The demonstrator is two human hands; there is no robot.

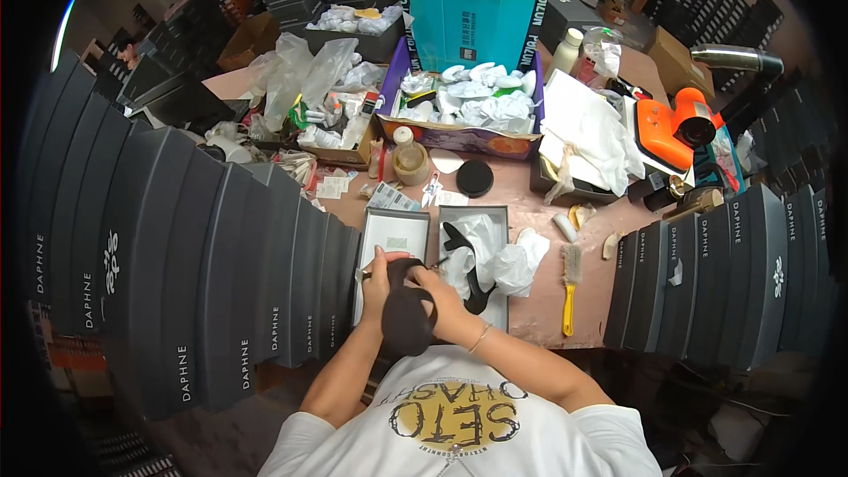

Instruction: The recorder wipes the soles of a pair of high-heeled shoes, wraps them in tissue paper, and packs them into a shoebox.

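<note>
Close to my body, a black shoe (407, 316) is held between both hands. My left hand (378, 287) is closed along its left side, with a ring on one finger. My right hand (446, 303) grips it from the right, some fingers hidden by the shoe. Just beyond my hands lies an open grey shoe box (500, 219). Inside it rest a black high-heeled shoe (458, 234) and white tissue paper (477, 231), partly covered by my right hand. Left of it is a shallow grey box part with a white inside (386, 228), perhaps the lid.
Tall rows of dark shoe boxes (168, 256) wall in the left, more boxes (720, 256) the right. A yellow-handled brush (570, 291) lies right of the open box. Behind stand a bottle (410, 162), a black round lid (475, 178), a purple carton (459, 139) and an orange heat tool (667, 132).
</note>
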